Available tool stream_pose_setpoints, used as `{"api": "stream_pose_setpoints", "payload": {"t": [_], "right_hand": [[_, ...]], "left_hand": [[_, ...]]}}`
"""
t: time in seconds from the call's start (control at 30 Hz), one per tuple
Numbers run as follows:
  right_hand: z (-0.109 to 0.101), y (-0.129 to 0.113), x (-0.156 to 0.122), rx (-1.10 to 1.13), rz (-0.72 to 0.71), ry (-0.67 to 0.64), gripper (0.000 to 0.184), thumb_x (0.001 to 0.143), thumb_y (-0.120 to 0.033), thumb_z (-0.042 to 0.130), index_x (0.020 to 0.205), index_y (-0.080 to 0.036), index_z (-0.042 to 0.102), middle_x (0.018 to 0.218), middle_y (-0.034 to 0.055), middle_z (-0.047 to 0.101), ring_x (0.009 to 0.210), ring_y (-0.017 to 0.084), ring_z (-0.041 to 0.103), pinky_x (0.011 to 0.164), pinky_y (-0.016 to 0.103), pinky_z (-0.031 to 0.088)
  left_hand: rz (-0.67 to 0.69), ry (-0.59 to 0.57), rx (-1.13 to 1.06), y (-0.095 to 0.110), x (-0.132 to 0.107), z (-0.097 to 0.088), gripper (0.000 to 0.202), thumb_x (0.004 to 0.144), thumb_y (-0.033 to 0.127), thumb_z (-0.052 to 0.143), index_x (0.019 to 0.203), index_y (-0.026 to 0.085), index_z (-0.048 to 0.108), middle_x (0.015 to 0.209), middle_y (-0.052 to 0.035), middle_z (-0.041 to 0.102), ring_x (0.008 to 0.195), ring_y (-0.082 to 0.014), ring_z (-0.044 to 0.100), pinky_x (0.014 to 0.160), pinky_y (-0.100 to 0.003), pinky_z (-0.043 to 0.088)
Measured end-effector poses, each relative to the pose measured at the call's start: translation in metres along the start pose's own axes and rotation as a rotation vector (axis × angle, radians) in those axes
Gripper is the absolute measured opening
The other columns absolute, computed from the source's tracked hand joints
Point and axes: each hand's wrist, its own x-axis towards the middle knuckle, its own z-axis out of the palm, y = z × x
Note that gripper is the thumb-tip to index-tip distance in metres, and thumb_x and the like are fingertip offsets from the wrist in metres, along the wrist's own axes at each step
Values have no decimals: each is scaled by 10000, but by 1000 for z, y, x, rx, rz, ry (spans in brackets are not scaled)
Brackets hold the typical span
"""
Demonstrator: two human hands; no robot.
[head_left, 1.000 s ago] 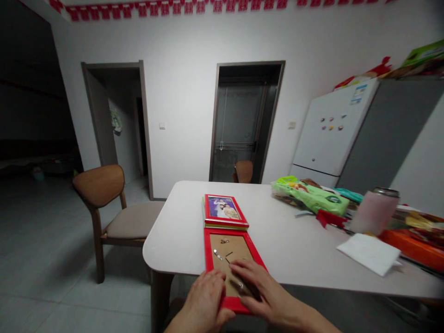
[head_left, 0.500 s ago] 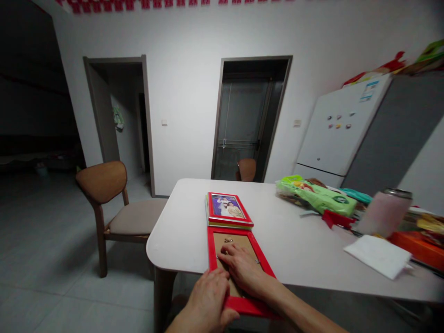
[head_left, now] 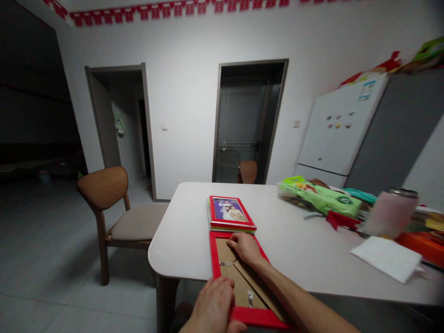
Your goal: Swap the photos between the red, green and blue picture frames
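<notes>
Left hand (head_left: 215, 300) grips the near left corner of the red frame (head_left: 239, 283), brown back up, overhanging the table (head_left: 180, 231). Right hand (head_left: 244, 247) reaches its far end, fingers bent; whether they pinch anything, I cannot tell. Beyond lie stacked frames (head_left: 231, 212).

Home dining area: dining table (head_left: 180, 231), padded wooden chair (head_left: 125, 225) left of table, refrigerator (head_left: 335, 148) with magnets (head_left: 338, 126) beyond table's right end, red garland (head_left: 189, 8) high behind table.
</notes>
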Motion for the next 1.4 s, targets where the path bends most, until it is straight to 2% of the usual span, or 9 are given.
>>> {"api": "stream_pose_setpoints", "payload": {"t": [0.27, 0.43, 0.57, 0.77, 0.87, 0.97, 1.07, 1.27, 1.4], "right_hand": [[1, -3, 9, -13, 105, 92, 168, 687, -289, 502, 684, -147, 591, 713, 97, 637, 671, 188, 562, 543, 251, 335], [-21, 5, 0, 90, 19, 111, 294, 749, -337, 376, 669, -162, 598, 716, 64, 647, 630, 151, 565, 565, 234, 382], [-43, 38, -27, 243, 17, 140, 286, 722, -353, 379, 744, -178, 605, 772, 51, 653, 707, 165, 575, 655, 257, 413], [-53, 81, -88, 809, 332, 83, 356, 646, -474, 453, 749, -170, 606, 699, 64, 650, 606, 191, 586, 574, 314, 451], [-39, 65, -107, 1075, 250, 35, 372, 608, -518, 499, 780, -207, 610, 703, 57, 654, 700, 221, 595, 614, 333, 461], [-21, 34, -113, 1266, 205, 22, 371, 574, -539, 531, 753, -223, 607, 671, 45, 648, 737, 225, 594, 650, 332, 470], [-18, 11, -116, 1387, 236, 68, 362, 638, -525, 473, 712, -193, 596, 632, 42, 639, 701, 214, 604, 660, 326, 480], [-78, 44, -115, 1493, 337, 212, 355, 663, -359, 526, 979, -199, 527, 731, 13, 667, 654, 198, 624, 591, 314, 498], [-119, 109, -89, 1135, 507, 212, 387, 664, -290, 521, 1032, -172, 535, 642, 21, 679, 568, 185, 625, 539, 288, 488]], "left_hand": [[-19, -36, 3, 1, 2, -2, 706, 567, 307, 680, 1179, 103, 392, 1237, -152, 413, 1153, -267, 343, 989, -403, 235], [38, 22, 39, 14, 19, 11, 251, 791, 205, 429, 1021, 183, 527, 1232, -102, 431, 1151, -252, 354, 973, -489, 217], [46, -2, 60, 34, 36, 27, 299, 804, 103, 327, 1021, 133, 531, 1243, -136, 404, 1175, -272, 307, 973, -500, 211], [120, -43, 6, 47, 33, 17, 490, 638, 117, 490, 1119, 44, 428, 1271, -175, 354, 1189, -271, 274, 1005, -431, 185], [181, 118, -97, 60, 31, 7, 586, 536, 124, 532, 1108, 56, 424, 1276, -152, 352, 1181, -263, 286, 1016, -385, 191], [157, 327, -290, 78, 33, 4, 518, 597, 135, 475, 1110, 132, 405, 1229, -94, 416, 1133, -220, 361, 973, -338, 290], [117, 379, -495, 93, 37, 2, 469, 672, 159, 441, 1130, 189, 348, 1156, -65, 479, 1052, -201, 448, 859, -306, 409], [190, 479, -992, 106, 64, -20, 580, 691, 154, 494, 1194, 186, 208, 1145, -67, 491, 1000, -168, 495, 849, -271, 409], [256, 248, -1214, 100, 96, -9, 565, 618, 142, 574, 1136, 163, 350, 1120, -64, 522, 980, -191, 512, 814, -272, 434]]}}
